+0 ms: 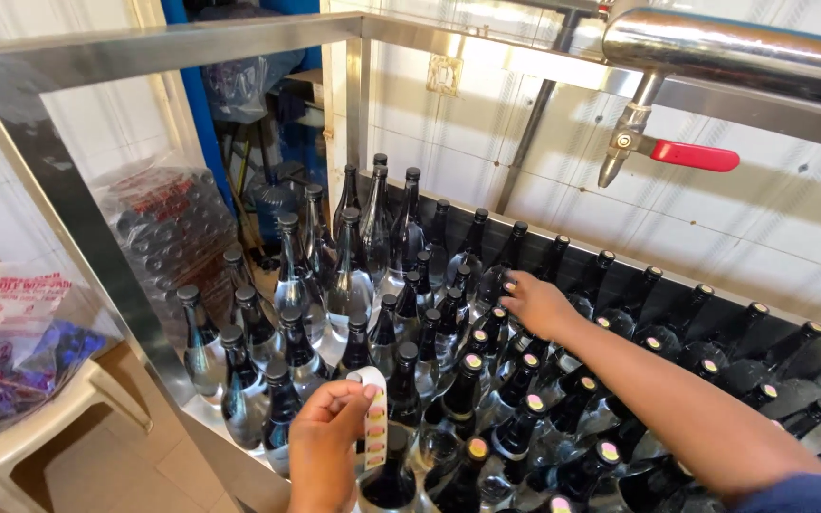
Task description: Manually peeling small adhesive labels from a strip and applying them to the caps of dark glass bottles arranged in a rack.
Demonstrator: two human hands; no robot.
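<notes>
red-handled tap, steel pipe, plastic chair, wrapped bottle pack

We see a bright, evenly lit scene, with daylight seeming to enter from the upper left, where the white tiled wall washes out pale. Strong glare runs along the steel pipe and the metal frame, whose top edge is nearly blown out. Small highlights glint on the dark glass bottles and their caps. Shadows are soft and gather low between the bottle bodies. The wide lens bends straight lines near the edges, so the frame bows. Our right hand looks slightly smeared by motion; our left hand and the sticker strip appear sharper. The plastic bag at far left is soft.
</notes>
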